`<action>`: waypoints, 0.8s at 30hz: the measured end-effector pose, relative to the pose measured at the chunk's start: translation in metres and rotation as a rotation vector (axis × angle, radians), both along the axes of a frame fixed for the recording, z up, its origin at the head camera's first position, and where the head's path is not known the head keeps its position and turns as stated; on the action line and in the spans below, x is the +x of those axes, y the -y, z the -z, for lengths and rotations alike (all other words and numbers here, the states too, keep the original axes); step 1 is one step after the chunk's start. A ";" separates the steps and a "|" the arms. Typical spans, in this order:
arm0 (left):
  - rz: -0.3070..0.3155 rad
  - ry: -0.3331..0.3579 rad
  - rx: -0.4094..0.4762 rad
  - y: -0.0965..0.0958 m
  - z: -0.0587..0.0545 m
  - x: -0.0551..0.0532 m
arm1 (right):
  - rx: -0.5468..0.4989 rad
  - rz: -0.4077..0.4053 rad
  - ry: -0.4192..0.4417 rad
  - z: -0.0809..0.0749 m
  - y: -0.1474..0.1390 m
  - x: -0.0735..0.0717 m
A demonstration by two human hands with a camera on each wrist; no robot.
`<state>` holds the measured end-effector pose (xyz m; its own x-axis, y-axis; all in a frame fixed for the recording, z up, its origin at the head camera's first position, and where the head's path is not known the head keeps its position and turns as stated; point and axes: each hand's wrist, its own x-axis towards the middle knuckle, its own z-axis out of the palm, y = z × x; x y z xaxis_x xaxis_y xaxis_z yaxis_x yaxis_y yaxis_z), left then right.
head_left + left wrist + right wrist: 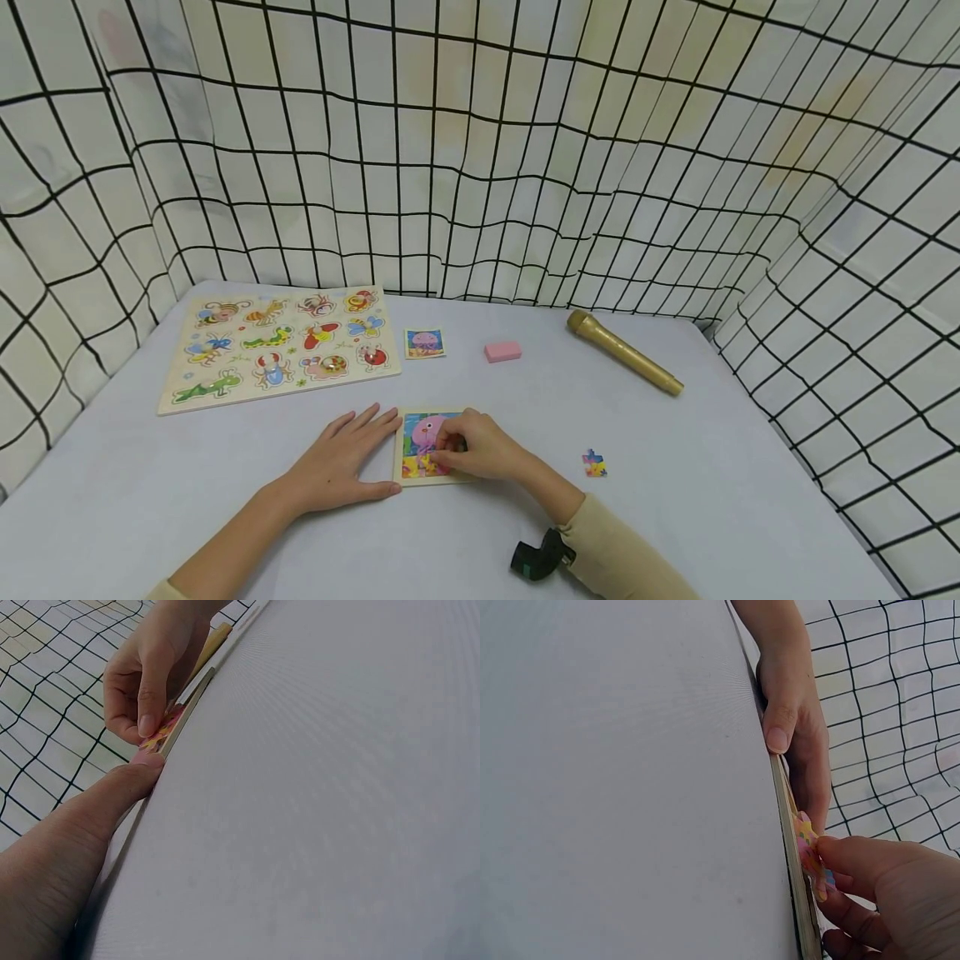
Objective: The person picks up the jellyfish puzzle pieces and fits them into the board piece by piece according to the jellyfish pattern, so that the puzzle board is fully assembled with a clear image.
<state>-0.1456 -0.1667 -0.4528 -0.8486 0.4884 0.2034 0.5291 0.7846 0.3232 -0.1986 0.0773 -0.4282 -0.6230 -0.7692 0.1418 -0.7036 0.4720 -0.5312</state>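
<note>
A small framed jigsaw puzzle with a pink cartoon figure lies on the white table in the head view. My left hand is spread beside it, thumb and fingertips touching its left edge. Over the puzzle's right part, my right hand pinches a colourful jigsaw piece between thumb and fingers, as the right wrist view shows. The piece is tilted at the board; whether it touches the other pieces I cannot tell. Part of the puzzle's right side is hidden under the hand. Another loose jigsaw piece lies to the right.
An insect peg board lies at the back left. Beside it are a small picture card, a pink block and a gold microphone. Black netting over white sheets encloses the table's back and sides.
</note>
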 end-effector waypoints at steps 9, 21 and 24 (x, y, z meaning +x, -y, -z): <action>0.002 0.001 -0.001 0.000 0.000 0.001 | 0.040 0.017 -0.065 -0.001 0.000 0.002; 0.002 -0.002 -0.001 0.000 0.000 0.000 | 0.041 0.008 -0.054 0.000 0.000 0.001; 0.000 0.001 -0.002 0.000 0.000 0.000 | 0.032 0.004 -0.040 0.000 -0.001 0.001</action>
